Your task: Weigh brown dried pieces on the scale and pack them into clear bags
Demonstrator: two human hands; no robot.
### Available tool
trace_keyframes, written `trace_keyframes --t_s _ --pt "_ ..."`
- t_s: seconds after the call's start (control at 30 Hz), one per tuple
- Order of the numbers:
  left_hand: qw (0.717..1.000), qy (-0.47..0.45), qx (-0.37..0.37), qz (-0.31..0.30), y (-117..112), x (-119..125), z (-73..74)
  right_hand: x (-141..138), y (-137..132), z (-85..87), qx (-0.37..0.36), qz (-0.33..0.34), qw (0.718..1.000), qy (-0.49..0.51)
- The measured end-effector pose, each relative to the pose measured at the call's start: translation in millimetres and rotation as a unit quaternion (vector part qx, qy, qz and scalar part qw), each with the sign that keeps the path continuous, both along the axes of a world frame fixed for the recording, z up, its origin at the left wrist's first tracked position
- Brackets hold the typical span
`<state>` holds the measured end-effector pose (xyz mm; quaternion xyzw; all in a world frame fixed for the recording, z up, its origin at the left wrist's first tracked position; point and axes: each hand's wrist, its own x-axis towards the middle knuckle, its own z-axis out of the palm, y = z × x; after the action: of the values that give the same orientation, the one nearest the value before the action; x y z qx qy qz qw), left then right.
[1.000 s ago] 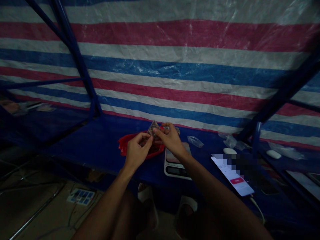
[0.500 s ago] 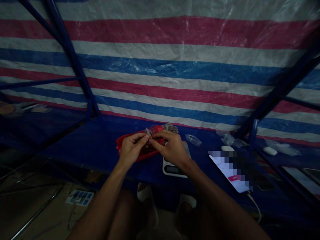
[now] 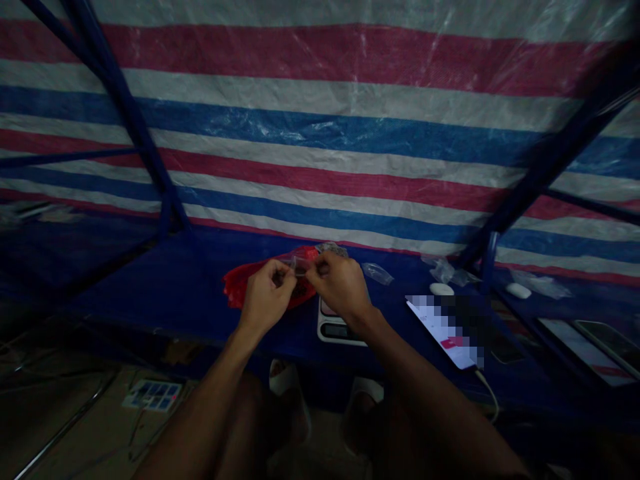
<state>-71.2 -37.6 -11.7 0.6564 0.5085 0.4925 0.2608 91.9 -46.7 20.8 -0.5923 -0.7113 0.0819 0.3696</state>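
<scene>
A small clear plastic bag is stretched between my two hands. My left hand pinches its left side, with the fingers curled in. On the other side, my right hand grips it between thumb and fingers. Below and behind them lies a red plastic bag, spread on the blue surface; dark contents inside it are partly covered by my hands. A white digital scale sits under my right hand, its display facing me. Just behind that hand is a clear bag of small brownish pieces.
The blue shelf has blue metal posts at both sides and a striped tarp behind. Rightward lie a loose clear bag, a lit phone on a cable, white rounded objects and other devices. A power strip rests on the floor.
My hands have moved slightly apart, and the small clear bag now shows stretched between them. The whole view has shifted a little, so objects on the shelf appear farther left.
</scene>
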Motion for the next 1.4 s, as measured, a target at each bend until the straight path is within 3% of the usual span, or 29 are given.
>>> trace_keyframes --t_s 0.13,0.27,0.4,0.5,0.6,0.8,0.87,0.97,1.03,1.1,1.17,1.27,1.33,1.4 --pt "0.999 0.033 0.017 0.020 -3.7 0.0 4.5 0.1 -1.9 4.8 -0.020 -0.002 0.998 0.061" --pt "0.991 0.049 0.114 0.052 -7.1 -5.6 8.0 -0.6 -1.0 5.8 -0.024 0.011 0.991 0.134" --pt "0.976 0.071 0.206 -0.006 -4.6 -8.2 4.2 -3.6 3.0 1.0 -0.042 0.068 0.971 0.226" --pt "0.981 0.094 0.159 -0.067 -1.0 -8.7 -1.0 -7.8 5.0 -3.6 -0.073 0.122 0.941 0.307" --pt "0.988 0.079 0.109 -0.078 0.3 -11.0 -3.4 -12.4 6.7 -5.7 -0.108 0.147 0.914 0.364" --pt "0.988 0.073 0.096 -0.096 0.2 -14.8 0.4 -17.5 13.6 -10.1 -0.201 0.119 0.872 0.431" --pt "0.987 0.092 0.096 -0.090 1.9 -15.9 2.7 -16.6 14.1 -12.1 -0.188 0.112 0.876 0.430" --pt "0.981 0.155 0.090 -0.074 4.3 -19.0 6.8 -13.8 12.3 -14.3 -0.055 0.151 0.919 0.360" --pt "0.972 0.214 0.077 -0.064 4.8 -22.2 9.6 -13.1 11.7 -16.6 0.023 0.189 0.942 0.278" --pt "0.960 0.267 0.055 -0.058 4.8 -25.9 12.4 -14.5 13.4 -21.0 0.038 0.212 0.948 0.235" --pt "0.950 0.305 0.032 -0.054 5.2 -30.5 15.6 -17.3 17.3 -26.8 0.007 0.221 0.939 0.265" --pt "0.930 0.362 0.007 -0.067 7.9 -39.5 23.3 -20.6 23.0 -33.7 -0.090 0.234 0.900 0.356" --pt "0.901 0.427 -0.003 -0.079 11.9 -45.7 30.8 -19.8 24.6 -34.6 -0.121 0.222 0.885 0.391" --pt "0.861 0.501 -0.013 -0.085 18.0 -49.9 39.2 -16.2 24.0 -32.9 -0.101 0.194 0.892 0.397"
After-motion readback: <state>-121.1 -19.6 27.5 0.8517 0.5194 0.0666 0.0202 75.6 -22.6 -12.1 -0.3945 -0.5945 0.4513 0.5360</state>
